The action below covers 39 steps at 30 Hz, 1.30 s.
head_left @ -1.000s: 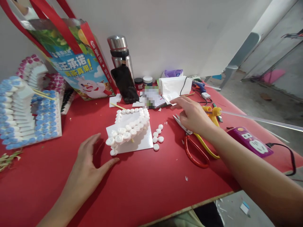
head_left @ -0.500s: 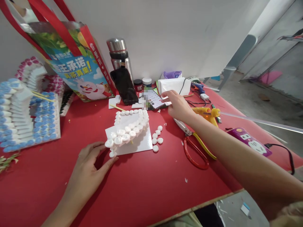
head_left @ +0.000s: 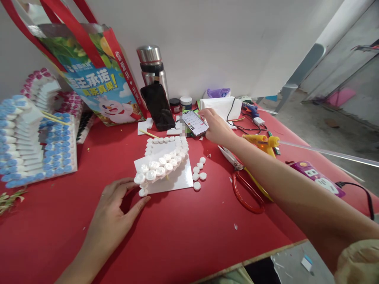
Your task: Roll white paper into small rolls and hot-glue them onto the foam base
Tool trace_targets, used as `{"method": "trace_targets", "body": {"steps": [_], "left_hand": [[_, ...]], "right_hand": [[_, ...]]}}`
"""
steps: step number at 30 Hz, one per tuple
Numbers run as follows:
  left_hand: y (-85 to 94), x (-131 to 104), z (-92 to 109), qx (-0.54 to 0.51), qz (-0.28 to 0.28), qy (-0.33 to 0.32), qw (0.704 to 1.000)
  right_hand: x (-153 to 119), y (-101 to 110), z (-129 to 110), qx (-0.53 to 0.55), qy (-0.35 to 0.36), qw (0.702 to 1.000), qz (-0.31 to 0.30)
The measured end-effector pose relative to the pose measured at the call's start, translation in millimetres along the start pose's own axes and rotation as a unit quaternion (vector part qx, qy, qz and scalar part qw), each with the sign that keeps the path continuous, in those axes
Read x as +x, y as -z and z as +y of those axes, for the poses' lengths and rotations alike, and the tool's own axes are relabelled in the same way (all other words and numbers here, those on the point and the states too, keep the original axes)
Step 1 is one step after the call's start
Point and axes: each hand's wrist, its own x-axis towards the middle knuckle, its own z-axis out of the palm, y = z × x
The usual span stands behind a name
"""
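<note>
A white model (head_left: 161, 167) built of small round rolls on a flat white board stands before me, with a raised, sloping row of rolls. My left hand (head_left: 118, 205) is curved round its near left corner. The fingers are behind the corner and the thumb in front, with a gap between them; whether they press on it cannot be seen. Farther back, my right hand (head_left: 217, 126) is at the right edge of a lit smartphone (head_left: 195, 123), with its fingers bent onto that edge. Loose white rolls (head_left: 199, 174) lie right of the model.
Red-handled scissors (head_left: 241, 181), a yellow glue gun (head_left: 263, 144) and a purple power strip (head_left: 315, 177) lie on the right. A steel flask (head_left: 149, 55), a dark phone (head_left: 158, 106) and a printed bag (head_left: 103, 86) stand behind. Blue-and-white models (head_left: 59, 150) are at left.
My right hand has drawn in to the smartphone's edge, and its fingers are more bent. My left hand keeps its place at the model's corner. The view has shifted slightly.
</note>
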Motion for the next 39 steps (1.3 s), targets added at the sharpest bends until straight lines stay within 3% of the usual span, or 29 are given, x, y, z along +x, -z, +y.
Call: {"method": "trace_targets", "body": {"steps": [8, 14, 18, 21, 25, 28, 33, 39], "left_hand": [[1.2, 0, 2, -0.005, -0.002, -0.006, 1.000], [2.8, 1, 4, -0.007, 0.002, -0.018, 1.000], [2.2, -1, 7, -0.009, 0.002, -0.001, 1.000], [1.9, -1, 9, -0.010, 0.002, 0.000, 1.000], [3.3, -1, 11, -0.017, -0.001, 0.002, 1.000], [4.4, -3, 13, -0.017, 0.000, 0.006, 1.000], [9.3, -5, 15, -0.031, 0.001, 0.016, 0.999], [23.9, 14, 4, -0.147, -0.029, 0.015, 0.989]], "right_hand": [[-50, 31, -25, -0.004, -0.024, 1.000, -0.009], [-98, 46, -58, 0.014, 0.072, 0.993, -0.097], [-133, 57, -65, 0.000, 0.087, 0.992, -0.090], [-158, 73, -52, -0.026, 0.024, 0.997, -0.071], [-191, 94, -18, -0.114, -0.095, 0.988, -0.032], [-207, 103, 4, -0.135, -0.135, 0.982, 0.010], [-210, 108, 13, -0.158, -0.164, 0.973, 0.025], [-207, 107, 24, -0.245, -0.212, 0.946, -0.017]]}}
